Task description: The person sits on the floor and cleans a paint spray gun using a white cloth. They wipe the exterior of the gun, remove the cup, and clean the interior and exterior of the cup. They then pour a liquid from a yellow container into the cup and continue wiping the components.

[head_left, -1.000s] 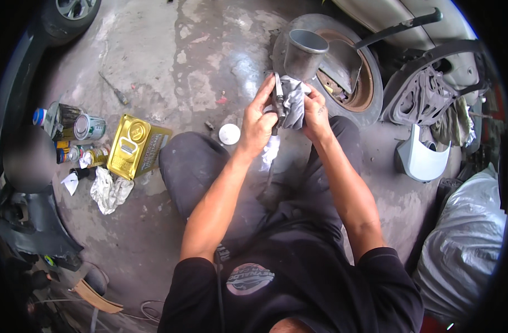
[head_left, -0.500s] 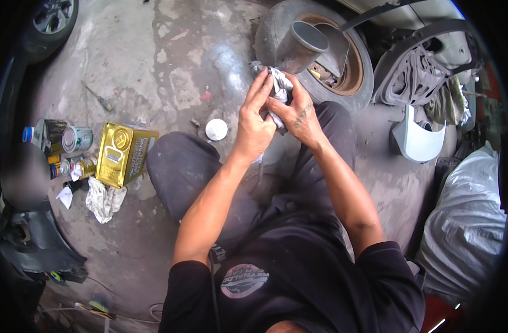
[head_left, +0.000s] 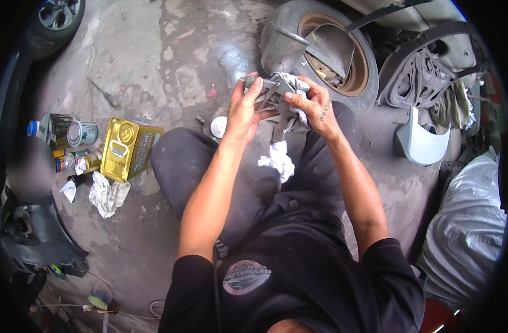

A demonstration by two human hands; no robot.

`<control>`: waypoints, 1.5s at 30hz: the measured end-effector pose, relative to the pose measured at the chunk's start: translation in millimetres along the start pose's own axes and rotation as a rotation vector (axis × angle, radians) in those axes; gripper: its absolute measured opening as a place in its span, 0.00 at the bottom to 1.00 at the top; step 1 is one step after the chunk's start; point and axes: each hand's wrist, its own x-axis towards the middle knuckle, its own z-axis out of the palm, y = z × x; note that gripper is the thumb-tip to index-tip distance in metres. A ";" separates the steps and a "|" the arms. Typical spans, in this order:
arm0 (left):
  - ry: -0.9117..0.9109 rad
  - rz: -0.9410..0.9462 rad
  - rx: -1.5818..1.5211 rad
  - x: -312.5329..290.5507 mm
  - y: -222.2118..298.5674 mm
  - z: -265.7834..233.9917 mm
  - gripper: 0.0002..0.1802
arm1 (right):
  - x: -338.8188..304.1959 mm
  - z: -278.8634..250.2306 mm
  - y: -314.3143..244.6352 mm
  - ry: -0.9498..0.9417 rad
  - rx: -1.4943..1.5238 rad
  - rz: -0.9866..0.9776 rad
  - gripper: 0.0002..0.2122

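Observation:
Above my lap, a grey metal spray gun point(head_left: 285, 105) is held between both hands. My left hand point(head_left: 244, 114) grips its rounded front end with thumb and fingers, other fingers spread beneath. My right hand point(head_left: 319, 108) pinches the body from the other side, thumb on the metal, with a grey-white rag point(head_left: 299, 87) bunched under the fingers. A white cloth point(head_left: 279, 161) is wrapped round the lower end of the handle and hangs between my knees. Part of the gun is hidden by my fingers.
A tyre point(head_left: 282, 19) bearing a grey cup point(head_left: 284, 50) lies ahead. At left stand a golden tin point(head_left: 116, 150), several cans point(head_left: 82, 135) and a crumpled rag point(head_left: 108, 194). A white lid point(head_left: 218, 126) lies near my left knee; a pale curved panel point(head_left: 426, 141) sits at right.
My hands have moved apart and turned, bringing the metal body into view. The rag has shifted right with my right hand, and the hanging white cloth now shows. The view has shifted slightly.

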 end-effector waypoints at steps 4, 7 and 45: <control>0.010 0.093 0.007 7.3 1.4 -4.9 0.25 | 8.3 -3.3 12.1 0.109 -0.159 -0.083 0.16; 0.072 0.175 0.036 10.8 -5.0 -9.1 0.21 | 18.2 -8.7 -1.3 0.479 0.118 -0.178 0.11; -0.020 0.217 0.110 4.4 13.5 -29.9 0.16 | 17.5 5.7 -1.2 -0.256 0.177 0.237 0.20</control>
